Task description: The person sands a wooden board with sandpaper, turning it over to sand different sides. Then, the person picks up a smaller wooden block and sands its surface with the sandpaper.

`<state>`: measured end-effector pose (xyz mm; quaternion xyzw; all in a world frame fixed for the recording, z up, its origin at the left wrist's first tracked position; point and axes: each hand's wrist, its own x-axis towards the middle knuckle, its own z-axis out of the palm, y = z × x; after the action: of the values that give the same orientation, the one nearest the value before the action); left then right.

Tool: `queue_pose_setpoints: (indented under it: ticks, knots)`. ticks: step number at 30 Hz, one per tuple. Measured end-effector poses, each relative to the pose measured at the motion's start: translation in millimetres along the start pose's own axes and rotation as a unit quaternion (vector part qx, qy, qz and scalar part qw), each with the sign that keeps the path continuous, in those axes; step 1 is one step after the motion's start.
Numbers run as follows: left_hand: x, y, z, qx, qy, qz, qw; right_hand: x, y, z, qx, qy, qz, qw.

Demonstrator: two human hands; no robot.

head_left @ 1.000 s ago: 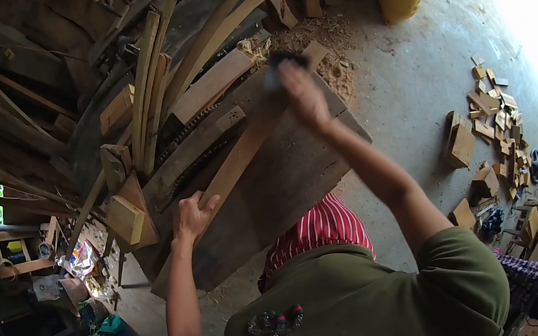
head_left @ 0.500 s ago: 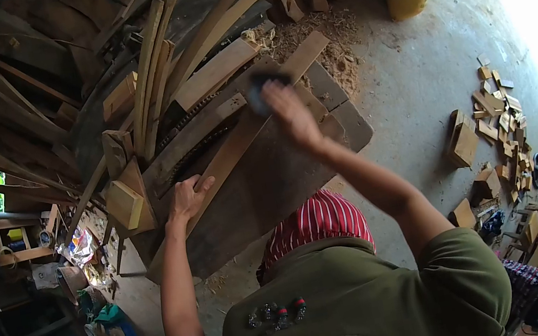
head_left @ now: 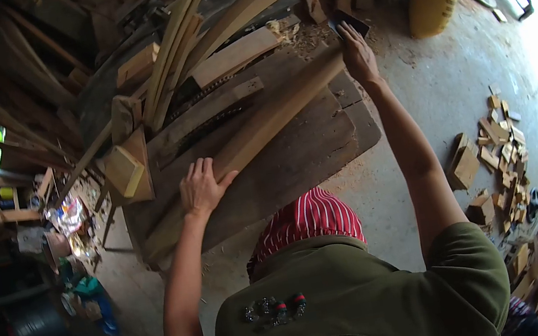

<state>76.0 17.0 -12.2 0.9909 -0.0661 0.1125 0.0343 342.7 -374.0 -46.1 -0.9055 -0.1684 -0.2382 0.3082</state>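
A long, slightly curved wooden plank [head_left: 281, 110] lies diagonally across the worn wooden workbench [head_left: 295, 153]. Near its lower-left part, my left hand [head_left: 201, 188] grips it, thumb along the near side and fingers over the far side. My right hand [head_left: 359, 59] is stretched out at the plank's far upper-right end. Under its fingers is a dark, flat, square sheet that looks like sandpaper [head_left: 352, 24]. The palm hides part of the plank's end.
Curved wooden strips [head_left: 174, 48] and a short wood block [head_left: 233, 60] lie behind the plank. A yellow sack [head_left: 432, 2] stands on the floor at the upper right. Wood offcuts [head_left: 503, 143] are heaped at the right. Shavings lie beyond the bench.
My right hand has slid the sandpaper up and right along the plank to its far end. My left hand still holds the plank, its fingers now laid further over it. The view has shifted slightly.
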Motion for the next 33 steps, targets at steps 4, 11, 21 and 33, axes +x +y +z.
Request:
queue_pose_setpoints:
  ticks: [4,11,21,33]
  knots:
    - [-24,16,15,0.077,0.015,-0.030,0.996,-39,-3,6,-0.069,-0.063,-0.041,0.995]
    - [-27,11,21,0.042,0.035,-0.042,0.998,-132,-179,60,0.069,-0.148,-0.195,0.967]
    - [-158,-55,-30,0.074,0.121,-0.272,0.952,-59,-13,12,-0.128,-0.036,-0.121,0.984]
    - [-242,-101,24,-0.313,0.378,-0.569,0.659,-147,-222,48,0.113,-0.243,-0.252,0.930]
